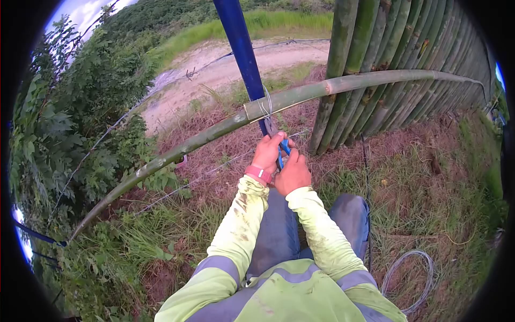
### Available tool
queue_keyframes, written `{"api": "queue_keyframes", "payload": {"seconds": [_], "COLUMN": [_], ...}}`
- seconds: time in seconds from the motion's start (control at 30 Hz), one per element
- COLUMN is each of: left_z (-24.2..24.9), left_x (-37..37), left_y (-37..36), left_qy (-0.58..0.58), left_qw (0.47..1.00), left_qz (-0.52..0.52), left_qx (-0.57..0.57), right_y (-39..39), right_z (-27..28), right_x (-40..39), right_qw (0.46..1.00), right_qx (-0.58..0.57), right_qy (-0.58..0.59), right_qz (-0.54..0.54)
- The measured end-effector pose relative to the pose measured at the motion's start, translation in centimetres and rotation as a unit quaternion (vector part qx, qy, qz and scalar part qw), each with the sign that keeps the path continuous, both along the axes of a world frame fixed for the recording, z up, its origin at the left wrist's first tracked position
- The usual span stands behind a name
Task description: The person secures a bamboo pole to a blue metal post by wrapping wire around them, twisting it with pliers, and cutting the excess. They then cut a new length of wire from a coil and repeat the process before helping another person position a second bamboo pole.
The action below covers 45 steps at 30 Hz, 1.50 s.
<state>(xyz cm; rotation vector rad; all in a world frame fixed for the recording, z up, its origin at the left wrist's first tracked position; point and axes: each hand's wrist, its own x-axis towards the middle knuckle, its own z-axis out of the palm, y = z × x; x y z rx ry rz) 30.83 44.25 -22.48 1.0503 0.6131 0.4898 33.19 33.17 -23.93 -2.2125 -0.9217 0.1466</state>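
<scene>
Both my hands are at the blue-handled pliers (pixel 284 147), just below a horizontal bamboo pole (pixel 300 95). My left hand (pixel 266 154) is closed near the upper part of the pliers, a red band on its wrist. My right hand (pixel 294 173) is closed round the lower handles. The pliers' jaws are at the wire (pixel 266 103) looped around the bamboo and the blue metal post (pixel 244 48). Fingers partly hide the handles.
Upright bamboo poles (pixel 370 70) form a fence on the right. A coil of wire (pixel 410 279) lies on the grass at lower right. Barbed wire crosses behind the post. Leafy bushes (pixel 70 112) stand at left, and a dirt road (pixel 214 70) runs beyond.
</scene>
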Motion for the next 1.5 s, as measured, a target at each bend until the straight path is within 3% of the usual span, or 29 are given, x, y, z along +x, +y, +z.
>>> {"api": "queue_keyframes", "payload": {"seconds": [0.07,0.13,0.17,0.2,0.23,0.27,0.3,0.37,0.4,0.47,0.5,0.53,0.57,0.6,0.73,0.93,1.0,1.03,1.1,1.13,1.17,1.23,1.37,1.4,1.43,1.47,1.5], "left_z": [-0.4,-0.3,0.0,1.0,1.3,1.5,1.8,0.3,0.3,0.1,-0.4,-0.9,-1.6,-1.5,-1.8,-0.6,0.0,-0.2,-1.0,-1.1,-1.3,0.4,1.7,0.8,0.2,-0.2,-0.5], "left_x": [-0.2,-0.9,-1.1,-1.7,-1.9,-2.1,-2.1,-1.6,-0.9,-0.2,0.1,0.5,0.9,1.2,1.3,0.1,-0.6,-1.1,-1.6,-1.5,-1.2,-1.2,-1.6,-1.3,-1.1,-0.9,-0.8], "left_y": [-0.2,-0.5,-0.5,-0.7,-0.4,-0.2,0.0,0.7,0.6,0.2,0.1,0.1,-0.1,-0.5,-0.2,-0.2,0.0,0.1,0.8,1.5,1.9,1.4,0.5,0.6,0.6,0.8,0.9], "left_qy": [-0.041,-0.043,-0.047,-0.032,-0.035,-0.032,-0.029,-0.033,-0.011,0.000,0.000,-0.035,-0.068,-0.076,-0.081,-0.049,-0.057,-0.057,-0.099,-0.024,-0.025,0.222,0.195,0.085,-0.031,-0.038,-0.081], "left_qw": [0.999,0.999,0.999,0.999,0.999,0.998,0.997,0.996,0.999,1.000,1.000,0.999,0.997,0.996,0.995,0.999,0.998,0.998,0.992,0.996,0.995,0.926,0.945,0.989,0.997,0.997,0.991], "left_qz": [-0.023,-0.016,-0.011,-0.023,-0.025,-0.047,-0.068,-0.073,-0.044,-0.011,-0.008,0.006,0.020,0.046,0.051,0.015,-0.032,-0.033,-0.072,-0.072,-0.072,-0.017,-0.017,-0.038,-0.059,-0.061,-0.092], "left_qx": [0.016,0.018,0.023,-0.002,0.000,-0.012,-0.025,-0.033,-0.011,0.011,0.012,0.017,0.020,0.018,0.030,-0.011,-0.017,-0.016,0.008,0.056,0.056,0.304,0.264,0.118,-0.030,-0.026,-0.056], "right_y": [-0.2,0.4,0.2,-0.5,-0.9,-0.9,-0.9,-1.2,-0.9,-0.3,-0.3,-0.4,-0.6,-0.6,0.0,-0.3,-0.1,-0.1,-0.4,-0.7,-0.9,-0.8,-0.4,-0.3,-0.3,-0.4,-0.6], "right_z": [-1.2,-2.4,-2.1,-0.4,0.5,0.0,0.0,-0.2,-0.4,-1.1,-0.2,1.6,2.5,1.6,-0.2,1.8,0.8,0.4,0.0,0.1,0.0,0.0,-0.9,-1.4,-1.4,-1.2,-0.9], "right_x": [1.1,2.5,3.2,3.6,3.8,3.8,3.8,3.8,4.4,5.4,5.3,5.2,5.0,4.3,4.5,4.2,5.2,5.3,5.6,5.6,5.2,4.3,4.5,4.7,5.0,5.4,5.6], "right_qw": [0.999,0.966,0.966,0.900,0.776,0.713,0.715,0.630,0.631,0.800,0.799,0.892,0.952,0.972,0.983,0.963,0.873,0.873,0.740,0.663,0.664,0.467,0.447,0.454,0.463,0.469,0.557], "right_qx": [0.000,0.178,0.181,0.175,0.158,0.173,0.174,0.206,0.204,0.109,0.108,0.017,-0.077,-0.039,0.030,-0.011,-0.009,-0.008,0.128,0.140,0.141,0.212,0.211,0.200,0.191,0.191,0.155], "right_qy": [0.029,0.096,0.092,0.331,0.548,0.621,0.618,0.695,0.692,0.503,0.503,0.368,0.222,0.200,0.140,0.215,0.439,0.439,0.602,0.671,0.671,0.797,0.805,0.800,0.794,0.789,0.759], "right_qz": [0.034,0.161,0.161,0.221,0.268,0.276,0.277,0.279,0.283,0.308,0.311,0.260,0.199,0.116,0.116,0.164,0.214,0.214,0.271,0.299,0.299,0.319,0.329,0.337,0.345,0.349,0.300]}}
